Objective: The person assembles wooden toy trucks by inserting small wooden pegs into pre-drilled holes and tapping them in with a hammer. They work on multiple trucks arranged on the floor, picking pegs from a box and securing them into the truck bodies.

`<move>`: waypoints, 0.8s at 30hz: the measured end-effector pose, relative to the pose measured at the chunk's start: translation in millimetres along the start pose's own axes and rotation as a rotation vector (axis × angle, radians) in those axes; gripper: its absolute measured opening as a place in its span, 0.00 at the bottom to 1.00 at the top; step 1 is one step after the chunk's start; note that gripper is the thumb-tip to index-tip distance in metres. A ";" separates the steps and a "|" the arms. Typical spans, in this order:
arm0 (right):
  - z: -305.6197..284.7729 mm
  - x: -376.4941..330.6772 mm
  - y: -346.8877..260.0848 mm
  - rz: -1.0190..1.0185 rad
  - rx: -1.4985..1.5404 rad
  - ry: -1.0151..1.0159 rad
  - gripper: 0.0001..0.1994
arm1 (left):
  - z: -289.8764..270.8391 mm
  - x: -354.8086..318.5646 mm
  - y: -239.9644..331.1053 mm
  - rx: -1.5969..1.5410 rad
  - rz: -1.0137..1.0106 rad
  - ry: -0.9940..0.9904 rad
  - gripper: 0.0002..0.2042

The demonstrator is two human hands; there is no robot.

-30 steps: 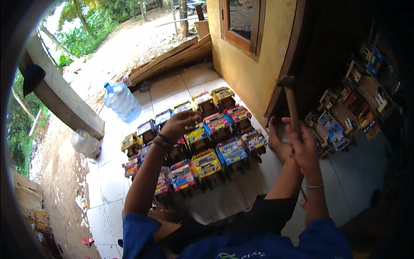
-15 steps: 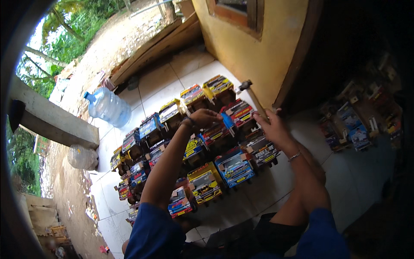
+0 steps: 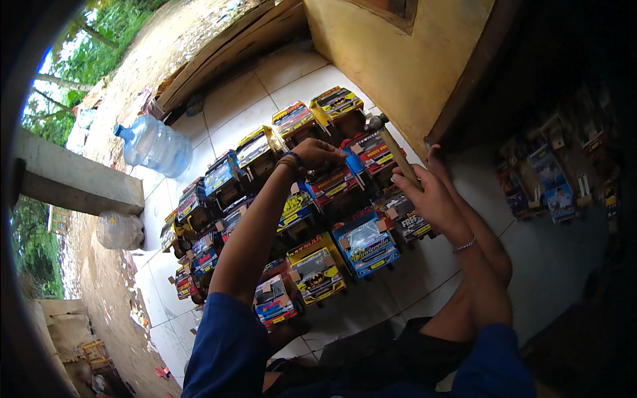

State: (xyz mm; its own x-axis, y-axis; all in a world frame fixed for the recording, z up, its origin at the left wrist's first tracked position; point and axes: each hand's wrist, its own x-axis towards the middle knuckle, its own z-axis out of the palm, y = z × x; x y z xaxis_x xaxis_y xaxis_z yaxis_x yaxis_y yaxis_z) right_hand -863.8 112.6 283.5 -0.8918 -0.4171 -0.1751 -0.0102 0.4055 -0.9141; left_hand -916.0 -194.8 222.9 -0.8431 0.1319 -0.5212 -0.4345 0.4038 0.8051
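My right hand is wrapped round the wooden handle of a hammer, its dark metal head raised over the far right of a group of toy trucks. My left hand is closed in a pinch beside a small blue panel on a red toy truck; what its fingertips hold, if anything, is hidden. Close under the hammer stands another red truck. Nearer me are a blue truck and a yellow-and-black truck, both with bright printed panels.
Several more toy trucks stand in rows on white floor tiles. A large blue water bottle lies at the far left, near a concrete beam. A yellow wall rises at the far right; further toy parts lie in shadow.
The view has shifted, so the trucks sit higher in the picture. The hammer head is slightly closer to the far-right red truck. My left hand stays by the blue panel.
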 end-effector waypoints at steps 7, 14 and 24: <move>1.7 -3.3 2.3 0.021 0.053 0.007 0.16 | 7.8 4.3 -4.1 0.010 -0.015 0.068 0.13; 1.0 -11.1 -1.0 0.097 0.001 -0.014 0.19 | 5.3 4.9 -8.5 -0.018 -0.002 0.079 0.15; 17.7 -4.2 27.4 -0.040 -0.063 -0.008 0.19 | 7.6 1.6 -9.8 -0.029 -0.029 0.114 0.15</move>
State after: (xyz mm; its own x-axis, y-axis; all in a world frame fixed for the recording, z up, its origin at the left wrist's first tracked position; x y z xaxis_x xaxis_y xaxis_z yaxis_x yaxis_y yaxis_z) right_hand -852.3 111.1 252.8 -0.8865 -0.4406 -0.1418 -0.0749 0.4389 -0.8954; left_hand -910.6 -191.7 212.0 -0.8600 0.0161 -0.5100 -0.4667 0.3793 0.7990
